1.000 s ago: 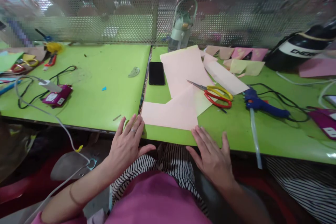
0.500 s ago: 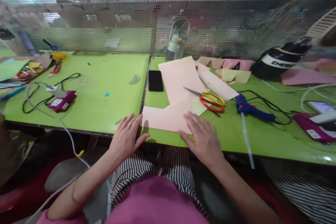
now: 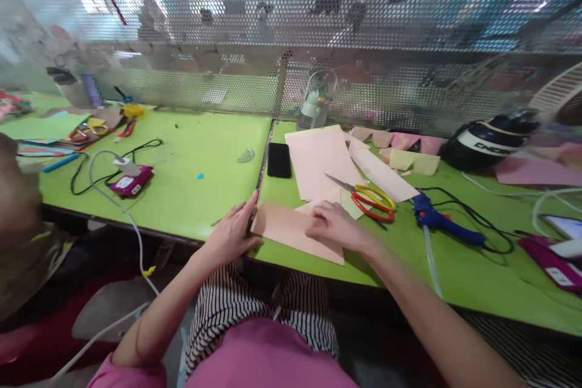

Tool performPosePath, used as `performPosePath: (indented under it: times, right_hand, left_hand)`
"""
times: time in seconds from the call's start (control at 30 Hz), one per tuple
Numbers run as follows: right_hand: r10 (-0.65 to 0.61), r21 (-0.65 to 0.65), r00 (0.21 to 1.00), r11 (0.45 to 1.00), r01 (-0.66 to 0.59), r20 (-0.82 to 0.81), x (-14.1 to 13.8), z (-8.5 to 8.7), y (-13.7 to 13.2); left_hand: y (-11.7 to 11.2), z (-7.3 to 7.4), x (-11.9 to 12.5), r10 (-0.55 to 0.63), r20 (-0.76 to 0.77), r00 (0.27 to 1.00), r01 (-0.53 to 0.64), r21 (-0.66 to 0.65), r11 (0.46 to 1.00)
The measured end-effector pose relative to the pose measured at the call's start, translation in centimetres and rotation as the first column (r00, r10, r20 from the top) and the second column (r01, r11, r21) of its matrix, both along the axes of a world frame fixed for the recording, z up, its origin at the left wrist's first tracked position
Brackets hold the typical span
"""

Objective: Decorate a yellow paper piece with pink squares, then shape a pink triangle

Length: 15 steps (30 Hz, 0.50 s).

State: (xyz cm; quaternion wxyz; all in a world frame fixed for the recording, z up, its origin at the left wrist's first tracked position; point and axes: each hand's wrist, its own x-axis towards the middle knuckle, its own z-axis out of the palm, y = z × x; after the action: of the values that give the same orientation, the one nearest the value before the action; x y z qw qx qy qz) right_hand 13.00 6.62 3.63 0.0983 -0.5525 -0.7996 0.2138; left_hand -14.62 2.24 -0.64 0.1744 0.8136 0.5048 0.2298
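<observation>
A pale pink sheet of paper [image 3: 286, 235] lies at the front edge of the green table, its near strip slanting down to the right. My left hand [image 3: 234, 231] rests at the paper's left end, fingers stretched out and thumb apart. On the right part of the sheet, my right hand [image 3: 337, 227] has its fingers curled in against the paper; the fingertips are partly hidden. Scissors [image 3: 370, 200] with red and yellow handles lie just beyond my right hand, on other paper. Behind is a larger pink sheet [image 3: 316, 157], with a black phone [image 3: 279, 160] left of it.
A blue glue gun [image 3: 448, 227] with its cord lies at right. Cut paper pieces [image 3: 416, 160], a clear bottle [image 3: 313, 109] and a black bottle [image 3: 488, 139] stand or lie toward the mesh screen [image 3: 218, 73]. At left are a purple power socket [image 3: 131, 182] and a white cable [image 3: 136, 230].
My right hand has gone from lying flat with spread fingers to curled fingers on the paper. The near strip of paper has shifted and tilted. The camera view has also moved.
</observation>
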Motion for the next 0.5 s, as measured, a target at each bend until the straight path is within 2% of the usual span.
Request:
performPosePath:
  times: [0.1,0.17,0.23,0.3,0.37,0.43,0.5]
  right_hand:
    - [0.073,-0.033,0.987,0.996,-0.079,-0.14,0.7,1.7,-0.1]
    - [0.054,-0.023,0.943,0.998,-0.065,-0.329,1.3,2.9,-0.4]
    - [-0.015,-0.017,0.822,1.0,0.006,-0.569,1.8,4.1,-0.7]
    - [-0.063,-0.028,0.681,0.998,0.062,-0.73,2.1,5.1,-0.9]
    - [-0.066,-0.033,0.625,0.997,0.064,-0.778,2.1,5.8,-0.9]
    - [-0.067,-0.03,0.602,0.997,0.072,-0.796,2.2,6.2,-0.6]
    - [-0.081,-0.027,0.592,0.995,0.099,-0.802,2.5,6.3,-0.3]
  left_hand:
    - [0.9,0.0,-0.3,-0.027,0.202,0.979,0.027,0.0,1.0]
    - [1.8,0.4,-0.2,-0.068,0.39,0.918,0.071,0.006,0.997]
    - [3.0,1.5,0.2,-0.124,0.53,0.839,0.125,0.033,0.992]
    - [4.5,3.1,1.0,-0.154,0.591,0.792,0.167,0.032,0.985]
    - [5.9,4.7,1.9,-0.215,0.65,0.729,0.254,0.034,0.966]
    - [7.1,6.2,2.9,-0.301,0.704,0.644,0.415,0.009,0.91]
    - [7.9,7.3,3.7,-0.345,0.751,0.564,0.512,0.01,0.859]
